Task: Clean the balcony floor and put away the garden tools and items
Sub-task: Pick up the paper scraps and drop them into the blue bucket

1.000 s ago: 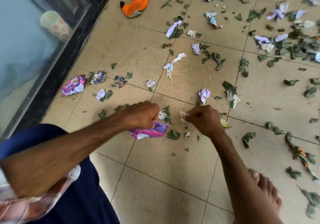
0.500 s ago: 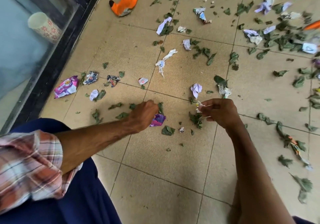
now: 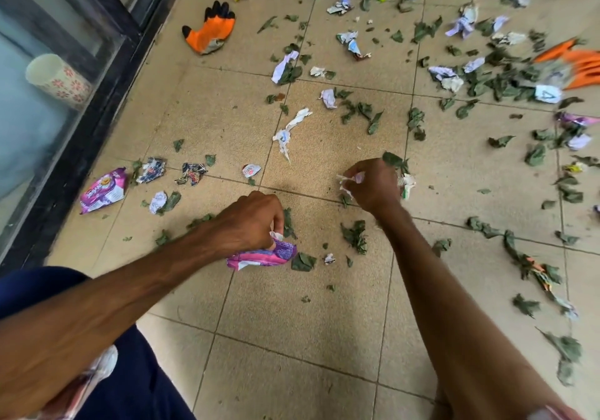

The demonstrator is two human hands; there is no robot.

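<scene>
Left hand (image 3: 250,221) curls round a crumpled pink wrapper (image 3: 263,256); right hand (image 3: 373,186) pinches white paper scraps (image 3: 344,180).

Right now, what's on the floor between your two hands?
Head view: mostly bare tile, one leaf by the left hand, another by the right hand.

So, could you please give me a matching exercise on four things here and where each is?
Things:
1. orange and black fabric glove
2. nearest crumpled pink and purple foil wrapper
3. small white crumpled paper scrap
4. cream cup with red flowers
Places:
A. pinched in the right hand
B. behind the glass door
C. gripped by the left hand
D. untouched on the tiled floor
Pairs: 1-D, 2-C, 3-A, 4-B.
</scene>
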